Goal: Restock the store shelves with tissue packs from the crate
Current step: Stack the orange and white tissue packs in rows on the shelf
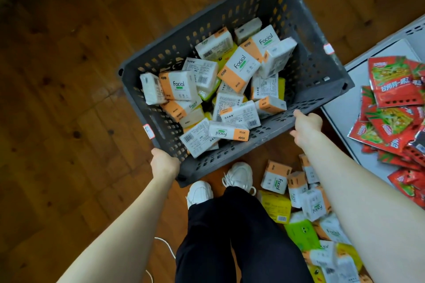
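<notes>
The left hand's [164, 163] fingers are out of sight behind the near corner of the dark grey perforated plastic crate [315, 30]. Its grip is closed on that corner. The right hand [307, 125] holds the near rim further along, fingers curled over the edge and mostly hidden, thumb showing. The small print on the packs is too fine to read, and the lower packs are buried under the upper ones.

The crate is tilted above the wooden floor [57, 99]. Inside it lies a loose jumble of white-and-orange tissue packs [239, 66], with a few yellow ones showing beneath. More tissue packs [276, 181], some green or yellow, are scattered on the floor beside the white trainers [239, 174], partly behind the right forearm and cut off by the bottom edge. At the right, a pale grey shelf [345, 99] carries red snack packets [391, 80], cropped by the frame.
</notes>
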Tool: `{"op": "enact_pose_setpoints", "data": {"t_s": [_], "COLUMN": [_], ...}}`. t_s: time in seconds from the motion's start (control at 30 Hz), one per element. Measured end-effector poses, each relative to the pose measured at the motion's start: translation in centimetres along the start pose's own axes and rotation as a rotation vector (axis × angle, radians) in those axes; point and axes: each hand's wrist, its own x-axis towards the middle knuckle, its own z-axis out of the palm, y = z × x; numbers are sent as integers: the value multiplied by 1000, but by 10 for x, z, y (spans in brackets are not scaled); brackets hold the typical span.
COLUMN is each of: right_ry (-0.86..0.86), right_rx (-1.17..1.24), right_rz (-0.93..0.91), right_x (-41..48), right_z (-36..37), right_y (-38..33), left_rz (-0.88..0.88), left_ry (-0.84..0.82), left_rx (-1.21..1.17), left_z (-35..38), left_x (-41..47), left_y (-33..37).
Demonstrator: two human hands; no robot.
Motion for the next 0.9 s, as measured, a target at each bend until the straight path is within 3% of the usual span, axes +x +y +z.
{"op": "enact_pose_setpoints", "data": {"t_s": [0.13, 0.3, 0.47, 0.67, 0.9], "right_ry": [-91, -165, -224, -347, -496], "right_rx": [53, 14, -62, -352, -706], "right_rz": [52, 11, -66, -128, -209], "right_x": [-16, -60, -101, -101, -43], "right_z": [-10, -17, -11, 13, 63], "right_y": [-3, -7, -26, -31, 6], "left_rz": [-22, 203, 310, 242, 106], "left_ry": [-32, -51, -151, -192, -190], "left_rx": [19, 54, 31, -78, -149], "left_z": [-4, -18, -32, -20, 45], "left_x": [-3, -35, -62, -55, 4], "left_y": [10, 24, 46, 68, 73]}}
